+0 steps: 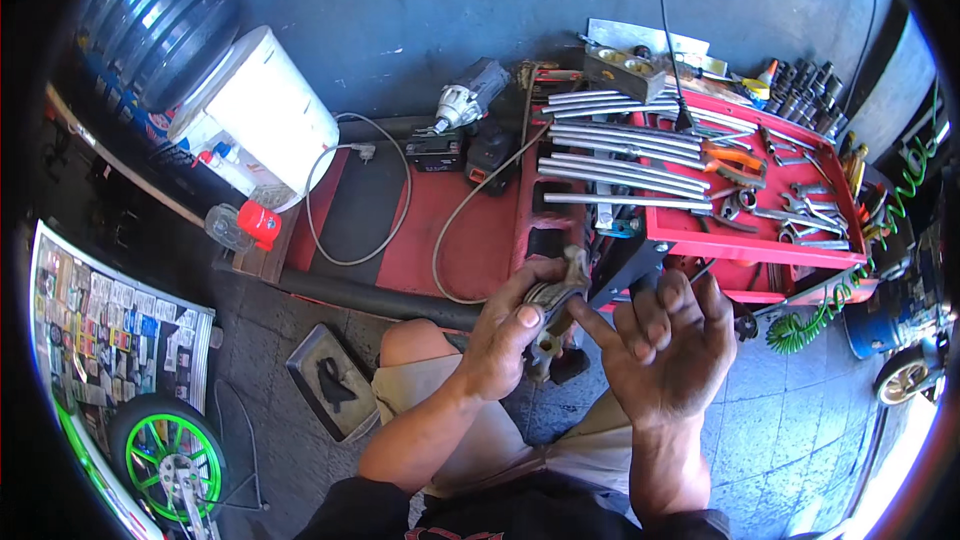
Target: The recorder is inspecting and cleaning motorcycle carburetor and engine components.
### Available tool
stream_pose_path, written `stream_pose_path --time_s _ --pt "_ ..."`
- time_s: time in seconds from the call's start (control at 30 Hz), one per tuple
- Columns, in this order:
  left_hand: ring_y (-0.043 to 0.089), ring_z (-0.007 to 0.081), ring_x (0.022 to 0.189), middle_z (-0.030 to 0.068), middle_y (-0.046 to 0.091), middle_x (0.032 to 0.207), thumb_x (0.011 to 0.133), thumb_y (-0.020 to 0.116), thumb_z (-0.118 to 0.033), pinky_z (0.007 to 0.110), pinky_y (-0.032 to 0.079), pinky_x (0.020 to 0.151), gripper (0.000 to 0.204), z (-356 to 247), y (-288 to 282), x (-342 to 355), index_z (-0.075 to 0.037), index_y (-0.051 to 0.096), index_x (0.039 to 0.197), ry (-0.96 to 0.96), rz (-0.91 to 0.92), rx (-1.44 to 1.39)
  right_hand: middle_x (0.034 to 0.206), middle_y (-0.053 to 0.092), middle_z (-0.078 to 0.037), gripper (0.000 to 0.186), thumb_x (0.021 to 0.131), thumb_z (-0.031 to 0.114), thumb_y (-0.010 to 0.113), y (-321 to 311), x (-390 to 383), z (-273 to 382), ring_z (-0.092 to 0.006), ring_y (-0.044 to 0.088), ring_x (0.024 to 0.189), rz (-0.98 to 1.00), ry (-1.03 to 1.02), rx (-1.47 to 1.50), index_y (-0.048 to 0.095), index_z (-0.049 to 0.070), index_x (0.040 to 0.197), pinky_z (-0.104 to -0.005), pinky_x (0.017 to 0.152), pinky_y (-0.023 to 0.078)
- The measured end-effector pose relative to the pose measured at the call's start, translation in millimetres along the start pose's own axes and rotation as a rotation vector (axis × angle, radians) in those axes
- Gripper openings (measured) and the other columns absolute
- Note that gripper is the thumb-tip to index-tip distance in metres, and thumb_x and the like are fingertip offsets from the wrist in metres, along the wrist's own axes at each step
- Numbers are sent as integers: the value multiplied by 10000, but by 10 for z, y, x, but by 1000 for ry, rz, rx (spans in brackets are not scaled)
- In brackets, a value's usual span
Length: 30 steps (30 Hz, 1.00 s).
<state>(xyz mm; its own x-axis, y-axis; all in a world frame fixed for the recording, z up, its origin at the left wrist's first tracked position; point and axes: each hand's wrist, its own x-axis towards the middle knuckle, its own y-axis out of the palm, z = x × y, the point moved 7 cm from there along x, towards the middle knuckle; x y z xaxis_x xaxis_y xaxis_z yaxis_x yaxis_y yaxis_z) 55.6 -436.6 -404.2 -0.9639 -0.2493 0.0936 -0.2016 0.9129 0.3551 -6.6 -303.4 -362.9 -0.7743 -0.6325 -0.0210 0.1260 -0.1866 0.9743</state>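
My left hand (pixel 500 350) is closed round a small, dirty grey metal part (pixel 545 347) that looks like a brake caliper, with a ribbed side and lugs at its two ends. The thumb presses on its near side, and the palm hides some of it. My right hand (pixel 675 370) is turned palm up beside it, holding nothing. Its index finger reaches to the part's right side and seems to touch it, while the other fingers are apart and half curled. Both hands are above my lap, and dark smudges mark the fingers.
A red tool tray (pixel 775 250) with spanners, orange-handled pliers (pixel 735 165) and metal tubes (pixel 625 165) stands ahead right. An impact wrench (pixel 470 95) and a looping cable (pixel 310 205) lie on the red-black bench (pixel 410 230). A shallow metal pan (pixel 350 420) sits on the floor, left.
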Motion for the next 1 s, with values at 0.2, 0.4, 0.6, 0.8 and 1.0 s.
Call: stream_pose_path --time_s 0.2,0.4,0.6,0.8,1.0 --pt "651 157 886 115 633 1125 698 679 -861 281 551 715 1092 75 -205 -18 15 499 1325 146 -135 220 634 575 -95 402 1032 433 470 261 -102 -187 -208 520 575 157 -94 -194 592 80 883 -417 1011 406" --pt "646 180 875 147 625 1112 736 636 -857 312 558 722 1081 -72 -234 -44 48 482 1307 125 -104 108 654 618 -44 215 868 223 750 570 -400 -541 -232 630 591 812 -97 -1168 626 65 789 -512 1109 387" --pt "685 181 864 138 638 1113 764 615 -847 320 596 697 1065 -337 -273 -150 16 434 1362 146 -121 -75 641 592 -53 201 812 182 804 584 -530 -427 -239 602 541 825 -498 -1645 640 87 743 -357 531 500" --pt "692 210 898 159 615 1201 808 597 -802 337 602 708 1045 -443 -272 -222 36 378 1392 170 -76 -263 670 638 -61 165 820 137 800 283 -552 -445 -238 643 555 677 -330 -1603 665 56 771 -351 518 510" --pt "669 156 924 127 615 1197 729 618 -871 273 581 722 1153 -522 -228 -337 27 399 1418 180 -128 -28 682 650 -59 165 829 143 797 222 -594 -456 -235 657 572 684 -348 -1640 668 52 781 -345 535 528"
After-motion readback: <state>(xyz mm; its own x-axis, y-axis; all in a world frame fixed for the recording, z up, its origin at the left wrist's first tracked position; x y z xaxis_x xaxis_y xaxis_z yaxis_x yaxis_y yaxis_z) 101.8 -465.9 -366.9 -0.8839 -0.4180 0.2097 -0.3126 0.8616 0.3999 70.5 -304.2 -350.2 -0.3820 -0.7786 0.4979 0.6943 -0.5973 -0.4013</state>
